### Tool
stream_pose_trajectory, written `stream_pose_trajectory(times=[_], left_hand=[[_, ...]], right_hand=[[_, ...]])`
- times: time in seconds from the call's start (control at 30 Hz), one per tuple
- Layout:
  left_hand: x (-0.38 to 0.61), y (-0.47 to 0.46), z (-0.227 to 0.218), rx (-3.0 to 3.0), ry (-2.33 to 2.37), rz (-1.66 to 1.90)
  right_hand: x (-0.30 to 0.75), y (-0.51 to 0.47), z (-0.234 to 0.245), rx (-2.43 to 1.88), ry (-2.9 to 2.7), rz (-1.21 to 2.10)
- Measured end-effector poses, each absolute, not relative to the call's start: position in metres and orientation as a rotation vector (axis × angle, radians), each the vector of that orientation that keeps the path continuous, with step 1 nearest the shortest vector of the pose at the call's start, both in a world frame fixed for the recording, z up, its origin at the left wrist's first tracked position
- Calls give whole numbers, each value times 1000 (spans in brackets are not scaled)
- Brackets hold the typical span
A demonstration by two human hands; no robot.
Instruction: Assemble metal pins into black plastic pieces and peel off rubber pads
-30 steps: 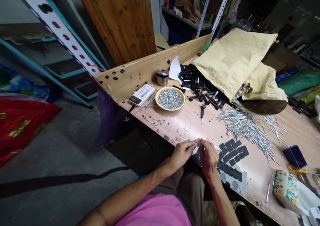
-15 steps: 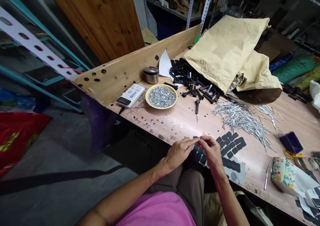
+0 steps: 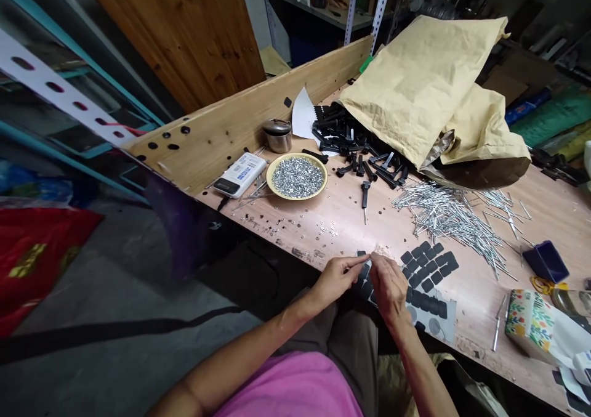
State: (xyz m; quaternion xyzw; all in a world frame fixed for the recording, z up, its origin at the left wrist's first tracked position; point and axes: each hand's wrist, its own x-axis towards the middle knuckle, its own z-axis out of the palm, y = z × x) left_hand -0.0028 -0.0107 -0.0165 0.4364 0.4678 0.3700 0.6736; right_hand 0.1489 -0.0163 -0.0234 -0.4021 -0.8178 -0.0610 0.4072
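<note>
My left hand [image 3: 339, 277] and my right hand [image 3: 388, 283] meet at the fingertips over the front edge of the table. Both are closed in a pinch; whatever sits between the fingers is too small or hidden to name. Beneath and beside them lies a grey sheet [image 3: 434, 322] with black rounded-square pads [image 3: 430, 303] on it. More loose black pads [image 3: 422, 260] lie just beyond my right hand. A black-handled tool with a thin metal shaft [image 3: 365, 196] rests on the table ahead of my hands.
Left of centre stands a yellow bowl [image 3: 272, 189] of small metal pieces, near a white device [image 3: 240, 175] and a lidded metal pot [image 3: 277, 140]. Thin metal rods [image 3: 455, 220] are heaped at right, below a large paper bag [image 3: 425, 84]. A tissue box [image 3: 530, 321] sits front right.
My right hand has turned, its back now more toward me and its fingers straighter. My left hand has shifted slightly right. The camera view has moved a little.
</note>
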Motion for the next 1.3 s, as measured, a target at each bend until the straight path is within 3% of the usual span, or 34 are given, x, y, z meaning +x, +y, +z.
stream_pose_trajectory(times=[0.13,0.3,0.43,0.57,0.77,1.0,1.13,1.3], left_hand=[[-6,-7,-9,627,855,612],[-7,-5,-6,611,798,605],[-3,-8,-7,726,826,610],[5,-14,-12,1170,986,853],[10,-22,-24,1934,1212,924],[9,-20,-18,2052,1199,894],[11,-18,-17,1998,1178,902],[15,-19,-19,1880,1130,967]], right_hand=[[154,-19,-20,-970,-2126,-175],[154,-20,-11,-1012,-2076,-137],[157,-20,-6,-1039,-2062,-130],[159,-23,-9,-1117,-1966,-49],[157,-26,-9,-1417,-1483,566],[163,-15,0,-1441,-871,1372],[162,-15,2,-1442,-719,1505],[161,-18,5,-1469,-809,1380]])
